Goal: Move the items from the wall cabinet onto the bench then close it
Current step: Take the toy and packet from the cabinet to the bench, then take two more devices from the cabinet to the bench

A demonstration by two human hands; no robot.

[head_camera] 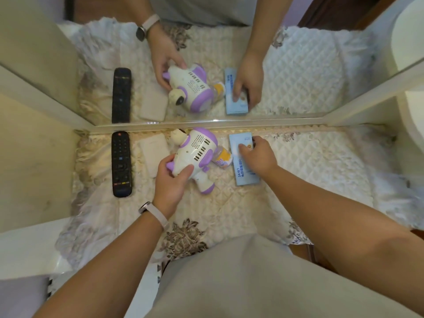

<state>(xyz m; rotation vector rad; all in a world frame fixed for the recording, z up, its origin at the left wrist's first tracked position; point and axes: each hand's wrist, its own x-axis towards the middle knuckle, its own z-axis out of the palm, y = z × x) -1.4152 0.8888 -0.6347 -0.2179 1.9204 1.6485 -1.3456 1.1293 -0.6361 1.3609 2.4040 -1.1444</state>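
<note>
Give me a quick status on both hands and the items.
Left hand grip on purple-white toy. Right hand on blue box. Remote, beige block on quilted bench. Nothing blocking.

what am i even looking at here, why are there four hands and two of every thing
There is one picture, from a camera worn on a person's head, looking down at their two bare hands. A mirror stands at the back of the quilted bench cover, so the upper half is a reflection. The left hand has its grip around a white and purple toy. The right hand grips a light blue box. A black remote and a pale flat block lie to the left, and a small bottle lies between toy and box.
</note>
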